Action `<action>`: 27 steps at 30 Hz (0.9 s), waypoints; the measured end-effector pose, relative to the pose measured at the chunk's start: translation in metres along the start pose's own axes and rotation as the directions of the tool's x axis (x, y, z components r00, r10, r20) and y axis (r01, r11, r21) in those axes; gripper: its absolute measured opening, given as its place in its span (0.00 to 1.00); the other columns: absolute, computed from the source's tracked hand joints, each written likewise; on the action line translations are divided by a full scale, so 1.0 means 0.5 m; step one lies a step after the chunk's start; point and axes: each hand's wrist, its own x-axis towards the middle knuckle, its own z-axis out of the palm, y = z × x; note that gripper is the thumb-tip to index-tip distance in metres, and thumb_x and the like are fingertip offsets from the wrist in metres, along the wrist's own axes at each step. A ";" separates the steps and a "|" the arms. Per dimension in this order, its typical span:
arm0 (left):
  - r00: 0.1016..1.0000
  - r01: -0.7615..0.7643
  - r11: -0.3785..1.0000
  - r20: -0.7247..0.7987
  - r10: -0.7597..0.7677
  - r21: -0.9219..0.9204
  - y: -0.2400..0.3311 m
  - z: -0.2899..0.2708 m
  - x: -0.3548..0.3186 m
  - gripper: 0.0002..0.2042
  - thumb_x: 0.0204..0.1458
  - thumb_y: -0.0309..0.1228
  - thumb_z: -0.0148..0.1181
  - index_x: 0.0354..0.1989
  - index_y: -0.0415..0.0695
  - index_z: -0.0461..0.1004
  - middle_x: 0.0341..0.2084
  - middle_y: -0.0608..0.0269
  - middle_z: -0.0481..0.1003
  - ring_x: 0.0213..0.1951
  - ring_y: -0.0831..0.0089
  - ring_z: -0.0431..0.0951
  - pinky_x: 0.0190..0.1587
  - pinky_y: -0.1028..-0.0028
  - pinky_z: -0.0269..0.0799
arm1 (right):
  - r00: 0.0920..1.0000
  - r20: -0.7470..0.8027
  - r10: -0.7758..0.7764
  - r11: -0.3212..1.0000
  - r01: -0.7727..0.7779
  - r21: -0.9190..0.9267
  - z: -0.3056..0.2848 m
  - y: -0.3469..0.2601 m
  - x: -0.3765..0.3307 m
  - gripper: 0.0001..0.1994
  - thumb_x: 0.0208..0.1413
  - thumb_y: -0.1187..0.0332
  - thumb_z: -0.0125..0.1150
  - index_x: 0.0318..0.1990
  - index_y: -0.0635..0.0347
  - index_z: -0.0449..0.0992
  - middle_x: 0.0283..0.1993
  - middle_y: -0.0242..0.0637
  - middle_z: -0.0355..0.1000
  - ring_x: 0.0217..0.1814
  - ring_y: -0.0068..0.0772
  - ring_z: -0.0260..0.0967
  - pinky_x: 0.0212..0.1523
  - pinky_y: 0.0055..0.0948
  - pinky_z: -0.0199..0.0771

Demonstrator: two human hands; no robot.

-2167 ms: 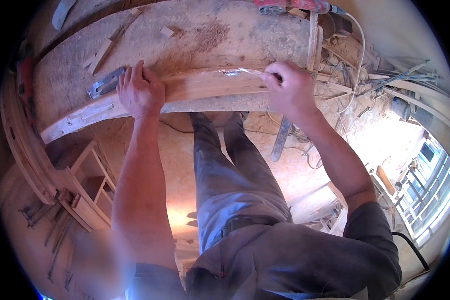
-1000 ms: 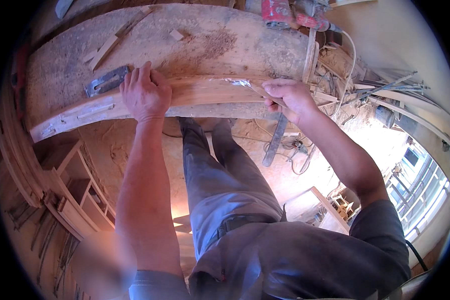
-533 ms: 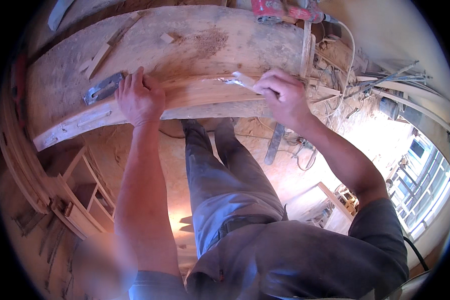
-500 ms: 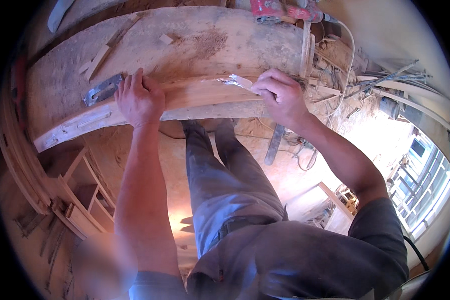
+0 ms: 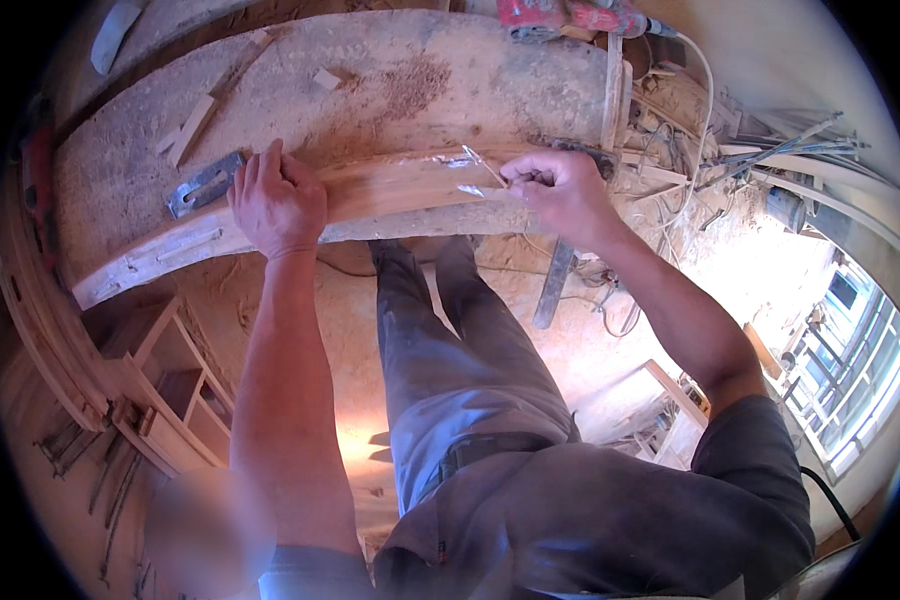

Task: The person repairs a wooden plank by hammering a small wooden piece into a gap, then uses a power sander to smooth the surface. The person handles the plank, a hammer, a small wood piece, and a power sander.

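Note:
A long, curved wooden board [image 5: 390, 185] lies along the near edge of the workbench [image 5: 480, 85]. My left hand [image 5: 275, 200] is closed over it, fingers curled on its top. Next to those fingers sits a slotted metal plate [image 5: 207, 184]. My right hand [image 5: 560, 190] pinches two thin pale slivers above the board's right part. The upper sliver [image 5: 486, 167] is seen nearly edge-on; the lower sliver [image 5: 492, 192] points left with white paste on its tip. A white paste smear [image 5: 440, 160] shows on the board. My fingers hide the slivers' held ends.
Wood strips [image 5: 198, 125] and a small block [image 5: 328, 77] lie on the dusty bench. A red power tool [image 5: 570, 17] with a pale cord rests at the far right; another red tool [image 5: 38, 170] is at the left. Metal rods [image 5: 790, 145] pile up right; a wooden frame [image 5: 175, 370] stands lower left.
My right hand has turned, and its thumb and fingers have shifted. Two separate slivers now show where one pale piece pointed left. My left hand stays on the board.

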 end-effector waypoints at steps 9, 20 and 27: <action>1.000 -0.007 1.000 -0.019 0.008 0.029 -0.001 -0.002 -0.001 0.14 0.58 0.32 0.54 0.45 0.42 0.84 0.40 0.55 0.83 0.45 0.54 0.79 0.51 0.57 0.72 | 1.000 -0.004 -0.031 0.992 0.031 0.119 -0.016 0.002 -0.033 0.14 0.52 0.79 0.65 0.48 0.63 0.84 0.40 0.39 0.82 0.36 0.26 0.78 0.39 0.28 0.78; 0.992 -0.067 0.997 -0.102 0.069 0.029 -0.009 0.011 0.001 0.12 0.54 0.29 0.56 0.42 0.44 0.84 0.34 0.59 0.82 0.39 0.57 0.79 0.45 0.59 0.71 | 0.802 -0.434 -0.411 0.912 0.363 -0.192 0.109 0.034 -0.025 0.12 0.54 0.85 0.60 0.44 0.64 0.81 0.39 0.40 0.76 0.39 0.33 0.74 0.40 0.28 0.73; 0.992 -0.072 0.997 -0.101 0.074 0.026 -0.011 0.010 0.001 0.12 0.53 0.30 0.57 0.42 0.44 0.84 0.35 0.59 0.82 0.40 0.57 0.79 0.46 0.58 0.72 | 0.790 -0.430 -0.438 0.899 0.401 -0.179 0.128 0.043 -0.027 0.12 0.53 0.84 0.63 0.45 0.61 0.81 0.39 0.40 0.76 0.37 0.35 0.76 0.37 0.30 0.75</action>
